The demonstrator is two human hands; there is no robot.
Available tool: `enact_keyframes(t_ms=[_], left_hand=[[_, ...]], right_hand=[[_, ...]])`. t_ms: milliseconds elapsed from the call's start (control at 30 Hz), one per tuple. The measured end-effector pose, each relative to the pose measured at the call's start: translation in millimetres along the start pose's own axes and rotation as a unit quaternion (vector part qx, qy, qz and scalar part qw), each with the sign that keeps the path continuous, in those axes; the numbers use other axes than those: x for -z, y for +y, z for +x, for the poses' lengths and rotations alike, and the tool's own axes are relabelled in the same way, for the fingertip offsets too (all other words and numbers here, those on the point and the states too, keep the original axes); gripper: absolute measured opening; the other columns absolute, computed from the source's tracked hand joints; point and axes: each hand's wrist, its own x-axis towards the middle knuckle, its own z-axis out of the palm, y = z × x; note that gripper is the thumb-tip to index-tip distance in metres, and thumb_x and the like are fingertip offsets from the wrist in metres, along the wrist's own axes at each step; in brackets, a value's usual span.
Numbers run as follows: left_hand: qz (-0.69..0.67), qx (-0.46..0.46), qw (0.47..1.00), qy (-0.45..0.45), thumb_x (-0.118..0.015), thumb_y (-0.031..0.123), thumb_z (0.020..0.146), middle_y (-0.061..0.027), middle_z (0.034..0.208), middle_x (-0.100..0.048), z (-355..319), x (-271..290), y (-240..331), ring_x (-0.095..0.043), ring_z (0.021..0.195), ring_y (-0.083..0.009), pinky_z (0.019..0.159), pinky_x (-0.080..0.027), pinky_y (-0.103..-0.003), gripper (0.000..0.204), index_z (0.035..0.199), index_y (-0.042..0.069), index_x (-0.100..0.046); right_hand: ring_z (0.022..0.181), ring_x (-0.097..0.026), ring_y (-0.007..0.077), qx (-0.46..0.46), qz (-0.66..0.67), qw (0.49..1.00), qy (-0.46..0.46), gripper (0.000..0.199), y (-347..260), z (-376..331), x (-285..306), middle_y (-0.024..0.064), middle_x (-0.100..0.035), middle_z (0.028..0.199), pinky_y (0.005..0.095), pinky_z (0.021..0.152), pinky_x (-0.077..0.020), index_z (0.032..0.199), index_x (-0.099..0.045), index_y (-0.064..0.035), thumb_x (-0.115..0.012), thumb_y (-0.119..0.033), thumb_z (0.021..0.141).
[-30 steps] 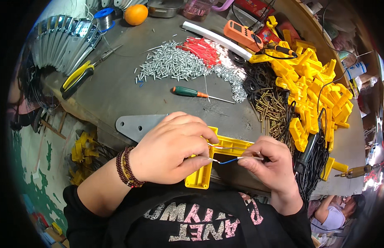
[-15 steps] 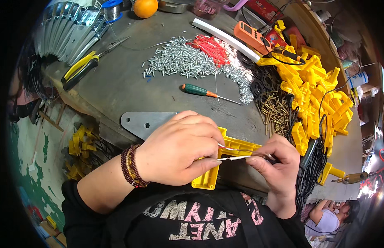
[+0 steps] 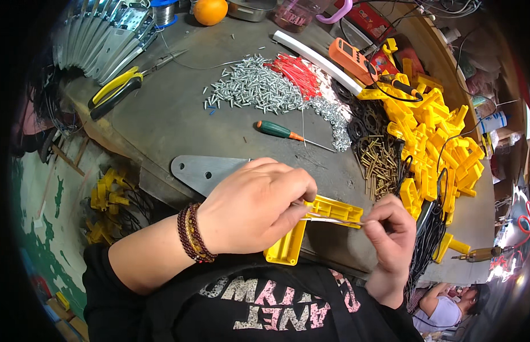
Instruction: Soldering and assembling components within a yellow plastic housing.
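Note:
My left hand (image 3: 256, 211), a beaded bracelet at its wrist, pinches one end of a thin white wire (image 3: 336, 220) between thumb and finger. At the other end, my right hand (image 3: 393, 231) grips the wire between thumb and forefinger, stretching it nearly level. Directly beneath lies an open yellow plastic housing (image 3: 286, 246), bent like an L, at the bench's near edge. A flat grey metal plate (image 3: 205, 174) with two holes runs from the left under my left hand, which hides its right end. The exact fingertip contacts are partly hidden.
Beyond my hands lie a green-handled screwdriver (image 3: 273, 129), silver screws (image 3: 250, 85), red sleeves (image 3: 296, 74) and brass screws (image 3: 379, 165). Yellow housings (image 3: 436, 131) pile up at right beside black cables (image 3: 427, 245). Pliers (image 3: 116, 91) rest at left. Another person (image 3: 441, 310) sits lower right.
The two separated wire strands now run close together. My right hand has shifted slightly right and down, with its fingers curled closer. The whole view has shifted a little.

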Motion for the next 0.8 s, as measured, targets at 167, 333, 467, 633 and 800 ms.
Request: enact_keyframes(t_ms=[167,333,467,633,800], left_hand=[[0.025,-0.022,0.999,-0.015,-0.072,0.009,0.076,-0.0089,0.086,-0.063,2,1,2,-0.063,0.083,-0.0294,0.081,-0.047,-0.040,0.022,0.093,0.006,-0.058],[0.043,-0.054,0.998,0.005,-0.071,0.008,0.074,-0.0090,0.087,-0.063,1,-2,-2,-0.063,0.084,-0.0300,0.081,-0.047,-0.040,0.021,0.091,0.006,-0.059],[0.052,-0.072,0.996,0.009,-0.070,0.007,0.076,-0.0094,0.086,-0.063,3,-2,-2,-0.063,0.085,-0.0310,0.080,-0.047,-0.041,0.017,0.091,0.007,-0.061],[-0.012,0.010,0.991,-0.133,-0.068,0.007,0.079,-0.0120,0.087,-0.064,12,18,4,-0.062,0.088,-0.0322,0.082,-0.048,-0.042,0.014,0.092,0.006,-0.062],[0.103,-0.024,0.992,-0.069,-0.063,0.001,0.074,-0.0124,0.085,-0.059,8,5,11,-0.059,0.084,-0.0342,0.079,-0.049,-0.043,0.016,0.089,0.003,-0.059]], right_hand=[[0.057,-0.047,0.0117,0.068,-0.147,0.987,0.009,0.016,1,8,-8,0.0024,-0.054,0.067,0.0245,0.053,-0.0350,0.079,-0.070,-0.0020,-0.080,-0.014,0.077],[0.058,-0.051,0.0143,0.087,-0.176,0.980,-0.002,0.017,-7,11,-14,0.0040,-0.057,0.067,0.0271,0.051,-0.0375,0.082,-0.071,-0.0023,-0.082,-0.013,0.076],[0.058,-0.052,0.0144,0.089,-0.169,0.981,0.023,0.014,-13,10,-15,0.0040,-0.057,0.066,0.0272,0.051,-0.0378,0.084,-0.072,-0.0028,-0.081,-0.010,0.076],[0.055,-0.052,0.0142,0.130,-0.186,0.974,-0.023,0.012,-13,16,-22,0.0039,-0.057,0.064,0.0270,0.048,-0.0368,0.086,-0.074,-0.0036,-0.080,-0.006,0.075],[0.050,-0.050,0.0137,0.119,-0.173,0.977,-0.044,0.013,-11,14,-25,0.0032,-0.057,0.059,0.0272,0.047,-0.0371,0.087,-0.076,-0.0045,-0.080,-0.006,0.075]])
